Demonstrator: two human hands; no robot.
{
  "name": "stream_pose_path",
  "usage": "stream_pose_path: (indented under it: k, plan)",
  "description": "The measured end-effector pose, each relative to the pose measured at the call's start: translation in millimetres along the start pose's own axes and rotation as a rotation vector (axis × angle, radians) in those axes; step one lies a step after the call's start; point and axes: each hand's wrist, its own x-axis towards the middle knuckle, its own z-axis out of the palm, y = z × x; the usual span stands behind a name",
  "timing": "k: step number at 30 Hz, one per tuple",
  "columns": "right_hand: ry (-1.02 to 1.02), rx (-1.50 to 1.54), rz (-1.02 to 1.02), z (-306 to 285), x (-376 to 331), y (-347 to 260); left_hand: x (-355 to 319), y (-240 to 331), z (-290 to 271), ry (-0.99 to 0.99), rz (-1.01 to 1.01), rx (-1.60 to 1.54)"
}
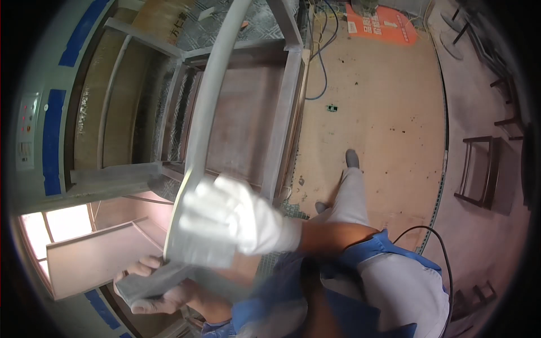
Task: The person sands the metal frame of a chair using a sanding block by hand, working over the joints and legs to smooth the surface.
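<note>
My left hand (155,287) is bare and wraps round the blunt grey end of a long curved wooden rail (211,96), which looks like a chair's armrest. Over the rail's wider part lies my right hand (236,219) in a white glove, smeared by motion. Its fingers seem stretched across the wood. A blurred grey flat patch (208,253) shows beneath them; whether it is a sanding sheet or the wood itself I cannot tell. A pale yellowish edge runs along the rail there. Behind it stands a dusty wooden chair frame (290,96) with a brown panel.
A light booth wall (34,112) with blue strips and a small control panel is at the left. Brownish board (372,84) covers the floor, with an orange printed sheet (383,25) and blue hose (324,73) far off. Dark wooden frames (479,172) stand at the right; a black cable (445,259) loops nearby.
</note>
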Motion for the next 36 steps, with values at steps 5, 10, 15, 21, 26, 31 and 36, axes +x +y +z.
stream_pose_path:
  k: [5,10,15,21,26,31,36]
  plan:
    - [0.166,-0.299,0.062,-55,23,37,-7,-11,9,0.101,0.029,0.223]
    - [0.233,0.238,0.487,-50,63,23,2,3,12,-0.172,-0.019,0.151]
    - [0.266,0.050,0.459,-33,49,5,20,33,2,-0.228,-0.135,0.157]
    - [0.118,0.207,0.357,-3,14,-61,32,27,1,-0.407,-0.152,-0.150]
    - [-0.057,0.127,0.269,-4,29,-71,29,19,-3,-0.329,-0.116,-0.243]
    - [-0.242,0.078,0.183,-15,39,-70,23,18,-5,-0.308,-0.160,-0.280]
    - [-0.203,-0.019,0.020,-10,44,-67,16,22,-1,-0.209,-0.179,-0.194]
